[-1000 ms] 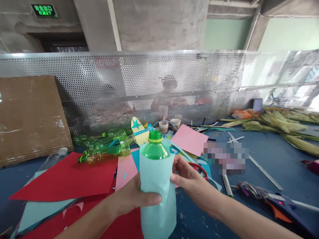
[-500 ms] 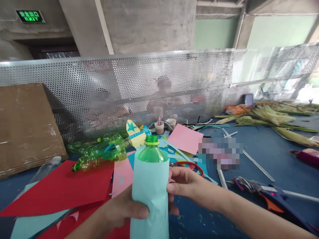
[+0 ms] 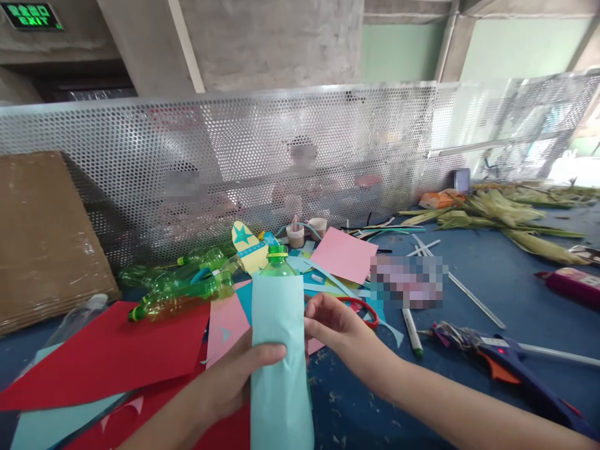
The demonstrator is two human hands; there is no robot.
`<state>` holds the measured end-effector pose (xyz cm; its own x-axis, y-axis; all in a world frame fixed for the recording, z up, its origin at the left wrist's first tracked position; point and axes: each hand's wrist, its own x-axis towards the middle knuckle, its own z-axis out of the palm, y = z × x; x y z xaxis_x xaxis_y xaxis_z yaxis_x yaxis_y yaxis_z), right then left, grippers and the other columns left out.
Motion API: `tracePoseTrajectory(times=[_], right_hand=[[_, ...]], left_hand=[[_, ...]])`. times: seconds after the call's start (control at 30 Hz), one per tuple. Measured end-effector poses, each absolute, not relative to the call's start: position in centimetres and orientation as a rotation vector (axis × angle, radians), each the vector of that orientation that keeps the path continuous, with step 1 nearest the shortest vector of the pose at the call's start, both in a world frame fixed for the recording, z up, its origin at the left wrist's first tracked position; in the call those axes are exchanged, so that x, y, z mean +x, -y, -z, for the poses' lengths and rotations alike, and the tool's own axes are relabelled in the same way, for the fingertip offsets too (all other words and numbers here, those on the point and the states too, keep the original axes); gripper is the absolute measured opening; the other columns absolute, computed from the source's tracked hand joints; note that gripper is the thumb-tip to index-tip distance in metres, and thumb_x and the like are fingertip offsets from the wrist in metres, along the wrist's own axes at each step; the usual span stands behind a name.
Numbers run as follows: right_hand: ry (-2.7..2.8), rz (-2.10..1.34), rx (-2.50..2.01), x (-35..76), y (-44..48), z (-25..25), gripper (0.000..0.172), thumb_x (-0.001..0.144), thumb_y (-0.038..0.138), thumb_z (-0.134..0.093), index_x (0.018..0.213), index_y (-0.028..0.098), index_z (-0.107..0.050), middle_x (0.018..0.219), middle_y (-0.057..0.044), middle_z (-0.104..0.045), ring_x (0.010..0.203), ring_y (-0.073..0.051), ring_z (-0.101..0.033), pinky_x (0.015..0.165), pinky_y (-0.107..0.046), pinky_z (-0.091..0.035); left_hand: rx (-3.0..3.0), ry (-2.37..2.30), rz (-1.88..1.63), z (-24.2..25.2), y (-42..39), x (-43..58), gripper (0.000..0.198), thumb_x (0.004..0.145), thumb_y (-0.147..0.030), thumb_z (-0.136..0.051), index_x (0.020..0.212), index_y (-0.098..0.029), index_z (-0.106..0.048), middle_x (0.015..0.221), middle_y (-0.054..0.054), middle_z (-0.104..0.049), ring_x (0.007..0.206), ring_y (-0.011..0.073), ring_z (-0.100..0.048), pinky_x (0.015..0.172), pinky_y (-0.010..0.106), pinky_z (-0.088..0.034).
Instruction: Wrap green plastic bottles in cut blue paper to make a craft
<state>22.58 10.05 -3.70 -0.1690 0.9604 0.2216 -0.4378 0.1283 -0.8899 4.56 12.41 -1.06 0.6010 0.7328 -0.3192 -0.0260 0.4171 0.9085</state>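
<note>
A green plastic bottle (image 3: 278, 265) stands upright before me, its neck showing above a sheet of light blue paper (image 3: 280, 375) that covers its front. My left hand (image 3: 244, 369) grips the papered bottle from the left, thumb across the front and most of its fingers hidden behind. At the right side, my right hand (image 3: 335, 325) has thumb and forefinger pinched at the paper's edge. Just behind that hand lie red-handled scissors (image 3: 370, 315), partly hidden.
Green bottles (image 3: 187, 297) and red paper (image 3: 126, 350) lie left, beside cardboard (image 3: 42, 237). Pink paper (image 3: 344, 253) and scraps lie behind. A glue gun (image 3: 504, 356), a marker (image 3: 412, 334) and corn husks (image 3: 497, 215) are right. A perforated metal screen (image 3: 253, 144) spans the back.
The paper's upper edge now sits higher over the bottle's shoulder in view, covering more green. Its right edge looks looser. Both hands stay at the bottle, and the view has shifted slightly.
</note>
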Motion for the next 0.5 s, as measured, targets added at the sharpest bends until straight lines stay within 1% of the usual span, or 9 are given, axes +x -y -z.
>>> tracePoseTrajectory(times=[0.07, 0.13, 0.2, 0.27, 0.3, 0.4, 0.47, 0.5], right_hand=[[1.156, -1.284, -0.764, 22.6, -9.9, 3.7, 0.036, 0.075, 0.049, -0.076, 0.077, 0.02, -0.054, 0.068, 0.004, -0.059, 0.063, -0.013, -0.06, 0.062, -0.027, -0.05], [1.212, -1.186, -0.868, 22.6, -9.5, 3.8, 0.035, 0.079, 0.052, -0.071, 0.082, 0.02, -0.058, 0.078, 0.001, -0.06, 0.073, -0.015, -0.061, 0.067, -0.029, -0.05], [1.252, -1.131, -0.927, 22.3, -8.8, 3.8, 0.036, 0.084, 0.055, -0.063, 0.096, 0.021, -0.058, 0.095, -0.004, -0.061, 0.088, -0.019, -0.061, 0.072, -0.031, -0.051], [1.309, -1.142, -0.94, 22.0, -8.0, 3.7, 0.038, 0.089, 0.054, -0.057, 0.11, 0.023, -0.054, 0.112, -0.009, -0.06, 0.103, -0.022, -0.059, 0.079, -0.034, -0.051], [1.355, -1.153, -0.93, 21.8, -7.8, 3.7, 0.037, 0.091, 0.052, -0.055, 0.115, 0.024, -0.052, 0.118, -0.01, -0.059, 0.109, -0.023, -0.058, 0.083, -0.036, -0.051], [1.485, -1.163, -0.895, 21.7, -7.3, 3.6, 0.034, 0.095, 0.048, -0.05, 0.118, 0.023, -0.053, 0.123, -0.011, -0.061, 0.115, -0.025, -0.057, 0.094, -0.039, -0.047], [1.49, -1.166, -0.892, 21.8, -7.4, 3.6, 0.035, 0.096, 0.049, -0.049, 0.118, 0.022, -0.056, 0.121, -0.011, -0.063, 0.115, -0.025, -0.058, 0.094, -0.039, -0.047], [1.471, -1.182, -0.892, 21.8, -7.4, 3.6, 0.036, 0.095, 0.05, -0.049, 0.117, 0.022, -0.057, 0.12, -0.011, -0.064, 0.113, -0.025, -0.059, 0.092, -0.038, -0.048]], left_hand=[[1.114, -0.866, -0.59, 1.0, -12.2, 4.7, 0.062, 0.052, -0.046, -0.088, 0.105, -0.018, -0.069, 0.087, 0.005, -0.073, 0.077, 0.0214, -0.064, 0.069, 0.031, -0.051], [1.141, -0.933, -0.676, 0.9, -11.9, 5.1, 0.062, 0.054, -0.045, -0.087, 0.106, -0.018, -0.067, 0.093, 0.006, -0.073, 0.083, 0.024, -0.065, 0.069, 0.032, -0.051], [1.094, -0.997, -0.824, 0.5, -11.4, 5.6, 0.059, 0.056, -0.046, -0.086, 0.104, -0.018, -0.065, 0.099, 0.007, -0.072, 0.088, 0.0268, -0.065, 0.07, 0.033, -0.052], [1.004, -1.026, -0.994, 0.1, -11.1, 6.1, 0.059, 0.057, -0.047, -0.085, 0.104, -0.019, -0.061, 0.097, 0.007, -0.072, 0.089, 0.0286, -0.066, 0.069, 0.034, -0.054], [0.97, -1.021, -1.07, -0.1, -11.0, 6.3, 0.06, 0.058, -0.047, -0.084, 0.105, -0.019, -0.06, 0.095, 0.006, -0.071, 0.089, 0.0289, -0.067, 0.068, 0.034, -0.055], [0.901, -1.015, -1.175, -0.4, -10.9, 6.6, 0.064, 0.059, -0.045, -0.085, 0.11, -0.021, -0.056, 0.088, 0.003, -0.071, 0.087, 0.0286, -0.069, 0.065, 0.033, -0.056], [0.879, -1.007, -1.177, -0.4, -11.0, 6.5, 0.063, 0.06, -0.044, -0.085, 0.111, -0.021, -0.055, 0.088, 0.003, -0.072, 0.086, 0.0284, -0.069, 0.063, 0.032, -0.057], [0.876, -0.99, -1.169, -0.4, -11.0, 6.5, 0.062, 0.061, -0.044, -0.084, 0.11, -0.021, -0.056, 0.09, 0.004, -0.072, 0.087, 0.0285, -0.069, 0.064, 0.032, -0.057]])
